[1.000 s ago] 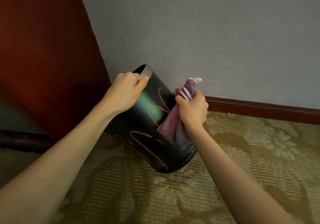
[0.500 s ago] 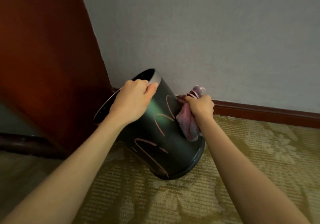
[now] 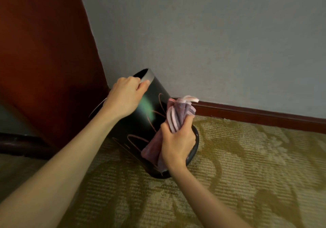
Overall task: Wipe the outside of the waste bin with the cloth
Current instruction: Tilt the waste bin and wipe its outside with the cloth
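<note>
**Asker:** Where is the waste bin?

**Me:** The waste bin [image 3: 135, 127] sits in the middle of the frame, on a patterned olive and gold carpet [image 3: 247, 166]. It is glossy black with thin pinkish curved lines on its side. It is tilted: its open top points to the upper left, and only the lower edge of its base meets the carpet.

**Asker:** What is your left hand doing?

**Me:** My left hand [image 3: 126, 98] grips the bin's rim at the top. The fingers are curled over the edge and go inside, out of sight. The thumb lies along the outer wall just below the pale rim band.

**Asker:** And your right hand?

**Me:** My right hand [image 3: 178, 142] is closed in a fist round a bunched cloth [image 3: 178, 114], purple-pink with paler edges. The hand is at the bin's right side, low down near the base. Folds of cloth stick up out of the top of the fist. A looser tail hangs below it and lies against the bin's black wall.

**Asker:** What surrounds you?

**Me:** A plain grey wall [image 3: 211, 33] fills the upper right of the frame, with a dark red skirting board [image 3: 255, 114] along its foot. A reddish-brown wooden panel [image 3: 44, 51] fills the upper left, just behind the bin's open top. Both my forearms are bare and reach in from the bottom of the frame.
</note>
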`<state>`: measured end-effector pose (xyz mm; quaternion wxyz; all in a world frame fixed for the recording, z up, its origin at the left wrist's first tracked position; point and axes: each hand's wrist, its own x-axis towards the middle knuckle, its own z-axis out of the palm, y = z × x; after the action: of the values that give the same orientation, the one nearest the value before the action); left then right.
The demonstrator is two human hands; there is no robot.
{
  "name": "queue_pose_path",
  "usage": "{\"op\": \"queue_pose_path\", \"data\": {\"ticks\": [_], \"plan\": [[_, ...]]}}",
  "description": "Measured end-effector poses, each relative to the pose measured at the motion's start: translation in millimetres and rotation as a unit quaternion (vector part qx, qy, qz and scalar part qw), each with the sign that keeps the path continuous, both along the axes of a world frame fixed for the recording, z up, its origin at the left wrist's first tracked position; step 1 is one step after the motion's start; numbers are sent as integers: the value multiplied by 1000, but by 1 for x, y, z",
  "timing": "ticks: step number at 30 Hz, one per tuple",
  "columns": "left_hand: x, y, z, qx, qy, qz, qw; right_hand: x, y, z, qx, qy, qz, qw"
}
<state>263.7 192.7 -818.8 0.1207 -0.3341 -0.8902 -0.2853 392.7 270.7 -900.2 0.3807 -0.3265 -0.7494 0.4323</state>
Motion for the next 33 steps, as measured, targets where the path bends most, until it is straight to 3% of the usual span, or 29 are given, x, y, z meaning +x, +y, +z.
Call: {"op": "queue_pose_path", "data": {"ticks": [10,20,29,33], "plan": [[22,-7,-3,32,-23,-21,999,-16,31,16,-49,-33,-17,998],[45,-25,-14,64,-44,-41,996,-75,95,31,-142,-236,45,960],[25,-17,-13,39,-23,-17,999,-76,100,27,-172,-211,78,959],[27,-9,-16,23,6,-8,1000,-56,89,25,-160,-181,17,970]]}}
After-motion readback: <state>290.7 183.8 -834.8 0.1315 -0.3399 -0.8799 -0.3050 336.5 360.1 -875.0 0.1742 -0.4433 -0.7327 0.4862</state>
